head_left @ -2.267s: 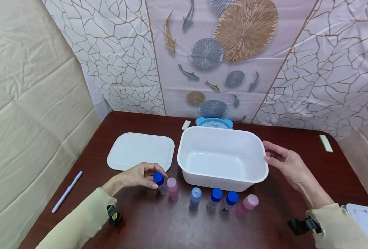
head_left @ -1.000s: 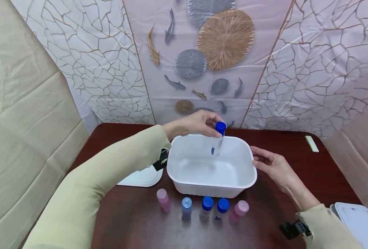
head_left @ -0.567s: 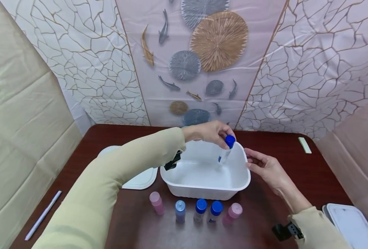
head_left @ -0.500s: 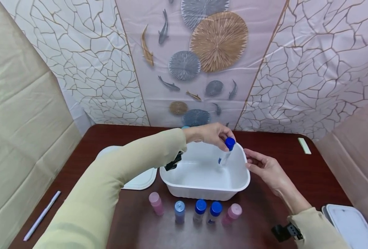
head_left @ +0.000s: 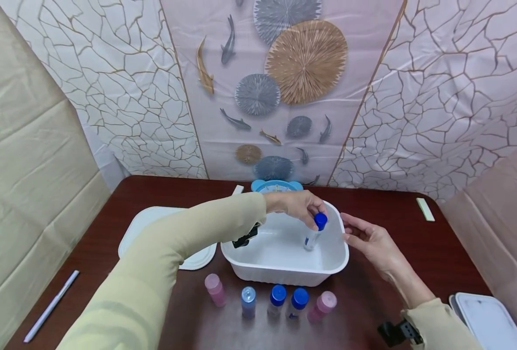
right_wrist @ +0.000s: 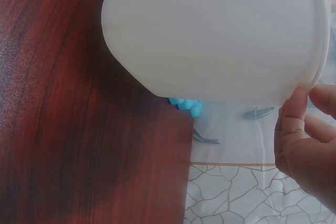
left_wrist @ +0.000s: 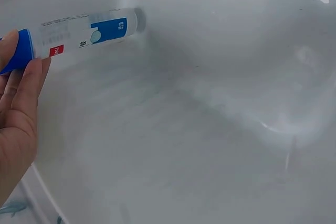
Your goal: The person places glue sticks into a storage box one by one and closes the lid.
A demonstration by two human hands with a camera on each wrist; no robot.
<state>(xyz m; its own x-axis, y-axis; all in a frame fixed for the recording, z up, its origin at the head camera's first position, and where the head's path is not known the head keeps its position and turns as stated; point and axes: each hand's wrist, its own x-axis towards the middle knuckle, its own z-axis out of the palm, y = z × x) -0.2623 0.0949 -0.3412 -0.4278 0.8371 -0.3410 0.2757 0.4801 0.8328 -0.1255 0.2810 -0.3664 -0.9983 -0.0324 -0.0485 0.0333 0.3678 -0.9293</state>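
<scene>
My left hand (head_left: 302, 206) grips the blue cap of a small clear bottle (head_left: 312, 238) inside the white tub (head_left: 284, 276). The bottle leans slightly, its base at or near the tub floor toward the right end. In the left wrist view its printed blue and red label (left_wrist: 107, 31) shows, with my fingers round the cap (left_wrist: 23, 51). My right hand (head_left: 378, 248) holds the tub's right rim between thumb and fingers, also visible in the right wrist view by the rim (right_wrist: 319, 40).
In front of the tub stand a pink bottle (head_left: 215, 291), a light-blue bottle (head_left: 248, 304), two blue-capped bottles (head_left: 276, 301) (head_left: 298, 304) and another pink bottle (head_left: 321, 307). A white lid (head_left: 146, 218), pen (head_left: 50, 307), blue scale (head_left: 276, 186) and white box (head_left: 490, 318) surround them.
My left hand has lifted the blue-capped bottle from the table beside the pink one, carried it right into the tub and lowered it. My right hand has stayed at the rim.
</scene>
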